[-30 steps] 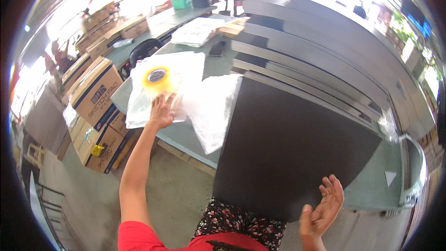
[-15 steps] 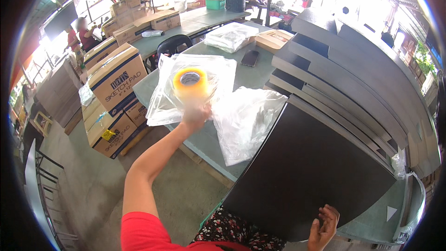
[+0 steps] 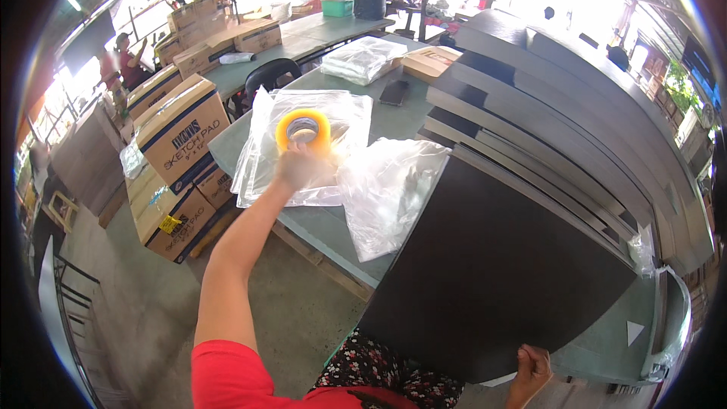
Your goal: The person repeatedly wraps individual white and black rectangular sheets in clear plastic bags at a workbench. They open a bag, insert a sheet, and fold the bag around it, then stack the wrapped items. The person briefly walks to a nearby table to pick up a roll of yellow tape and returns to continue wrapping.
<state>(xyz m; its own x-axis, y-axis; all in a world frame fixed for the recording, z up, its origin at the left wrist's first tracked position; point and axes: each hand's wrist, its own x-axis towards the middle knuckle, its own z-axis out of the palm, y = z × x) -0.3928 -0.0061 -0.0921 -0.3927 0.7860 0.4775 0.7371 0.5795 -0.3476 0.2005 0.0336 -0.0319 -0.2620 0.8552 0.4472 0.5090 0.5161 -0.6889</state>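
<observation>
Black board (image 3: 500,265): laid right of centre, top uncovered; no tape strip is seen on it, and how much is finished cannot be told.
Tape roll (image 3: 324,133): rested on clear plastic sheets (image 3: 257,157), left of centre, on the worktop (image 3: 397,123).
Left hand (image 3: 298,168): held out beside the roll, blurred; its fingers' state cannot be told.
Right hand (image 3: 532,367): held at the board's near edge, bottom right; fingers curled, grip unclear.

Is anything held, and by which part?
Cannot tell: the blurred left hand is at the near rim of the tape; the curled right hand is at the lower right edge of the black board.
</observation>
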